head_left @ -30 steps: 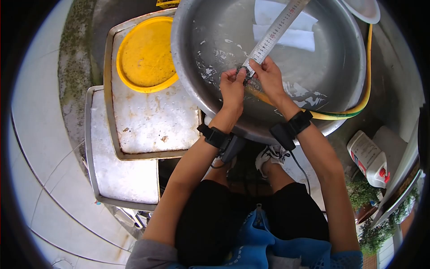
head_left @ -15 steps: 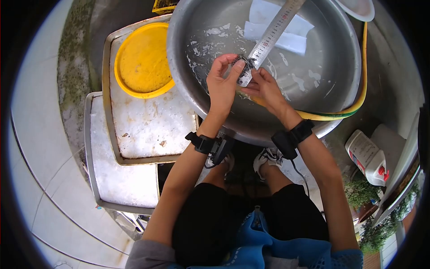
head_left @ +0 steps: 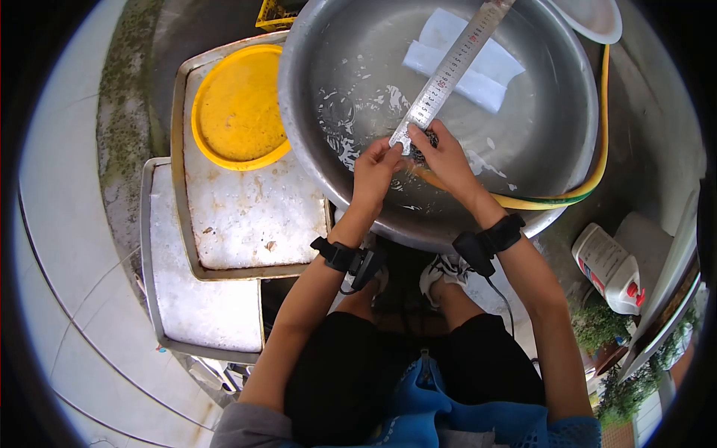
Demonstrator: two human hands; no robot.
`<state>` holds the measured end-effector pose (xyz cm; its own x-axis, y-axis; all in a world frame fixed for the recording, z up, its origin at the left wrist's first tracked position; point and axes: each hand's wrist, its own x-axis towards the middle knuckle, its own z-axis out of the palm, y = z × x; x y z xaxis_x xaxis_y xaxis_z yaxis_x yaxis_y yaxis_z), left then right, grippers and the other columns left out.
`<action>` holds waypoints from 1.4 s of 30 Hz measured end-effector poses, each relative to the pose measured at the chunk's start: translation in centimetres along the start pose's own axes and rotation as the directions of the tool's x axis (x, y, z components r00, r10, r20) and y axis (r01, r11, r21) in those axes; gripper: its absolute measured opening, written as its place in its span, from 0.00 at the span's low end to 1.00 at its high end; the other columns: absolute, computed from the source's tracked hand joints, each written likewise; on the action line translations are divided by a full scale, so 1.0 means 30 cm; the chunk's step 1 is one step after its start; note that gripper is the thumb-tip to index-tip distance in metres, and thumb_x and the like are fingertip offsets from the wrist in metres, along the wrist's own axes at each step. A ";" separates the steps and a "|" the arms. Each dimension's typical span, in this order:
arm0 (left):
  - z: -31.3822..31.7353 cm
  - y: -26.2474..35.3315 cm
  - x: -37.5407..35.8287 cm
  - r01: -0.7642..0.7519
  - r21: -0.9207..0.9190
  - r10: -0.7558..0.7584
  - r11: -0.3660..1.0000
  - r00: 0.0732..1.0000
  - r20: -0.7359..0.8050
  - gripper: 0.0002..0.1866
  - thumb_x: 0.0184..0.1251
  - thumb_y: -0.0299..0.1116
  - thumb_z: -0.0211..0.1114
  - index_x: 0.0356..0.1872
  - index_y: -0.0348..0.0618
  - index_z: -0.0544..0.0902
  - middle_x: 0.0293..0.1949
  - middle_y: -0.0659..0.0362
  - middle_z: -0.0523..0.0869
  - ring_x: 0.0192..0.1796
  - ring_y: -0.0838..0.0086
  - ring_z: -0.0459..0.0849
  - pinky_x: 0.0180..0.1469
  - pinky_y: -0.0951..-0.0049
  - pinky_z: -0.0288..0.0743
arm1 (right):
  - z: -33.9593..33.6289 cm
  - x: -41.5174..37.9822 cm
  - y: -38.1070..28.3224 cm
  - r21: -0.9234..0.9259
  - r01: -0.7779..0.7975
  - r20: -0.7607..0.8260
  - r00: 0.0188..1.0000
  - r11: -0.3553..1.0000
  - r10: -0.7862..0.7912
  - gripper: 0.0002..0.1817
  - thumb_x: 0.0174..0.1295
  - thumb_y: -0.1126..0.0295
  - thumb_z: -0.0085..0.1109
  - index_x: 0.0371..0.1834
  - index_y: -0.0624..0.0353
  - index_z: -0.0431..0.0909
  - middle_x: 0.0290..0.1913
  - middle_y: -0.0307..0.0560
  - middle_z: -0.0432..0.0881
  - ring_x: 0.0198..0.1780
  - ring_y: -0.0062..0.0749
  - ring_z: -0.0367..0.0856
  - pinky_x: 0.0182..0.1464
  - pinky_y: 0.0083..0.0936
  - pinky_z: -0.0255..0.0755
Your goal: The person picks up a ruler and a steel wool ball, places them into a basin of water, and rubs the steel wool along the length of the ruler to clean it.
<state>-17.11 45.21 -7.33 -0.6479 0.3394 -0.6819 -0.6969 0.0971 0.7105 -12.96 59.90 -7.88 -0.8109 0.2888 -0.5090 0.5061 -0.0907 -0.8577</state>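
A long steel ruler (head_left: 448,78) slants over the big metal basin, its near end between my hands. My left hand (head_left: 375,173) pinches that near end with thumb and fingertips. A dark steel wool scrubber (head_left: 426,143) is in my right hand (head_left: 449,163), pressed around the ruler's edge, with my thumb on the ruler's face. The scrubber is partly hidden by my fingers. Beneath the ruler, a folded white cloth or sheet (head_left: 489,89) lies in the water of the metal basin (head_left: 317,149).
A yellow and green hose (head_left: 602,142) runs over the basin's right rim. To the left, a yellow round lid or tray (head_left: 239,108) rests on stacked metal trays (head_left: 243,216). A white jug with a red cap (head_left: 609,267) stands at right. A white bowl (head_left: 594,16) is at top right.
The scrubber has passed from my left hand to my right. My left hand has taken the ruler's near end. Both hands have shifted slightly nearer to me, and the white sheet has moved in the water.
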 end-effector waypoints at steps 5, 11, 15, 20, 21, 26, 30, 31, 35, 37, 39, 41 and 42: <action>-0.048 0.097 -0.016 -0.090 -0.104 0.085 0.990 0.995 -0.058 0.11 0.78 0.31 0.57 0.53 0.38 0.78 0.45 0.57 0.85 0.45 0.74 0.86 0.51 0.72 0.83 | -0.093 0.015 0.005 -0.154 0.080 -0.088 0.992 0.985 -0.095 0.23 0.67 0.51 0.63 0.49 0.63 0.77 0.40 0.52 0.82 0.40 0.36 0.81 0.46 0.30 0.74; -0.290 0.197 -0.004 -0.307 0.001 0.298 0.952 0.924 -0.237 0.11 0.80 0.31 0.54 0.54 0.38 0.79 0.45 0.57 0.87 0.43 0.76 0.87 0.48 0.77 0.82 | -0.187 0.071 -0.015 -0.063 0.083 -0.168 0.982 0.995 -0.092 0.20 0.58 0.63 0.72 0.49 0.61 0.78 0.43 0.45 0.80 0.42 0.28 0.78 0.48 0.24 0.73; -0.484 0.157 -0.043 -0.296 -0.048 0.268 0.954 0.912 -0.311 0.10 0.80 0.31 0.54 0.53 0.39 0.80 0.42 0.58 0.87 0.39 0.79 0.86 0.46 0.81 0.81 | -0.119 0.094 -0.052 0.116 0.129 -0.211 0.972 0.985 -0.103 0.20 0.57 0.71 0.72 0.51 0.61 0.77 0.45 0.42 0.81 0.45 0.23 0.78 0.48 0.21 0.73; -0.625 0.093 -0.093 -0.247 -0.054 0.218 0.968 0.922 -0.321 0.10 0.79 0.32 0.55 0.52 0.39 0.79 0.41 0.58 0.87 0.39 0.79 0.85 0.46 0.81 0.81 | -0.027 0.131 -0.100 0.042 0.228 -0.098 0.970 0.973 -0.223 0.19 0.60 0.74 0.69 0.53 0.62 0.76 0.46 0.43 0.81 0.44 0.26 0.81 0.47 0.24 0.77; -0.647 0.066 -0.103 -0.247 -0.053 0.216 0.967 0.916 -0.338 0.10 0.79 0.32 0.55 0.52 0.39 0.79 0.41 0.58 0.87 0.39 0.79 0.85 0.46 0.81 0.81 | -0.003 0.133 -0.112 0.047 0.225 -0.081 0.972 0.973 -0.221 0.19 0.60 0.74 0.69 0.53 0.62 0.76 0.46 0.43 0.81 0.44 0.26 0.81 0.47 0.24 0.77; -0.651 0.024 -0.154 -0.119 -0.133 0.075 0.984 0.952 -0.296 0.09 0.79 0.33 0.56 0.52 0.42 0.79 0.40 0.60 0.86 0.41 0.77 0.86 0.49 0.78 0.81 | 0.013 0.165 -0.160 -0.554 0.304 0.016 0.935 0.775 -0.355 0.18 0.60 0.73 0.64 0.53 0.57 0.75 0.51 0.56 0.75 0.46 0.48 0.84 0.48 0.38 0.79; -0.600 0.059 -0.180 -0.142 -0.028 0.126 0.989 0.937 -0.327 0.17 0.76 0.37 0.60 0.61 0.44 0.74 0.51 0.58 0.82 0.51 0.74 0.83 0.55 0.72 0.79 | -0.027 0.216 -0.047 -0.856 0.211 0.102 0.964 0.472 -0.246 0.16 0.60 0.74 0.61 0.52 0.55 0.75 0.51 0.57 0.75 0.46 0.58 0.81 0.49 0.48 0.77; -0.593 0.071 -0.181 -0.169 0.062 0.180 0.984 0.920 -0.347 0.21 0.75 0.38 0.61 0.65 0.45 0.72 0.54 0.57 0.80 0.54 0.73 0.81 0.56 0.70 0.78 | -0.011 0.214 -0.047 -0.901 0.231 0.178 0.969 0.368 -0.171 0.16 0.60 0.74 0.61 0.52 0.55 0.76 0.51 0.55 0.76 0.46 0.55 0.81 0.48 0.46 0.77; -0.599 0.064 -0.169 -0.295 0.315 0.386 0.902 0.877 -0.285 0.32 0.66 0.32 0.71 0.69 0.42 0.67 0.55 0.55 0.79 0.54 0.72 0.80 0.56 0.68 0.78 | 0.131 0.116 -0.243 -0.595 0.311 0.168 0.950 0.741 -0.263 0.15 0.59 0.75 0.61 0.51 0.55 0.79 0.49 0.51 0.76 0.45 0.50 0.82 0.49 0.42 0.78; -0.597 0.085 -0.174 -0.273 0.325 0.366 0.905 0.891 -0.269 0.33 0.64 0.30 0.72 0.68 0.41 0.68 0.52 0.55 0.80 0.49 0.73 0.82 0.52 0.71 0.79 | 0.235 0.075 -0.347 -0.390 0.532 0.170 0.844 0.751 -0.509 0.15 0.60 0.75 0.63 0.51 0.54 0.81 0.47 0.48 0.77 0.43 0.44 0.82 0.48 0.38 0.78; -0.602 0.088 -0.165 -0.261 0.338 0.353 0.904 0.902 -0.249 0.33 0.63 0.28 0.73 0.68 0.40 0.69 0.48 0.55 0.82 0.44 0.75 0.83 0.48 0.73 0.80 | 0.310 0.110 -0.363 -0.493 0.649 0.273 0.748 0.580 -0.605 0.14 0.61 0.75 0.62 0.50 0.55 0.81 0.47 0.47 0.77 0.44 0.43 0.81 0.49 0.36 0.78; -0.601 0.071 -0.152 -0.173 0.294 0.239 0.940 0.949 -0.206 0.30 0.64 0.27 0.72 0.65 0.39 0.71 0.41 0.58 0.84 0.33 0.78 0.83 0.37 0.79 0.80 | 0.381 0.138 -0.359 -0.563 0.737 0.389 0.636 0.374 -0.667 0.12 0.61 0.74 0.62 0.49 0.55 0.81 0.46 0.46 0.77 0.45 0.42 0.81 0.49 0.35 0.78; -0.585 0.066 -0.149 -0.222 0.280 0.293 0.934 0.923 -0.247 0.25 0.65 0.25 0.71 0.62 0.38 0.74 0.36 0.60 0.84 0.28 0.81 0.82 0.31 0.81 0.78 | 0.422 0.147 -0.331 -0.576 0.750 0.449 0.622 0.324 -0.642 0.12 0.60 0.74 0.63 0.47 0.56 0.81 0.46 0.45 0.77 0.46 0.42 0.80 0.49 0.35 0.78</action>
<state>-20.97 27.47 -5.92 -0.8788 0.1106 -0.4641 -0.4212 0.2770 0.8636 -25.28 50.00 -2.54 -0.9609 -0.1902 0.2012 -0.2752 0.7362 -0.6183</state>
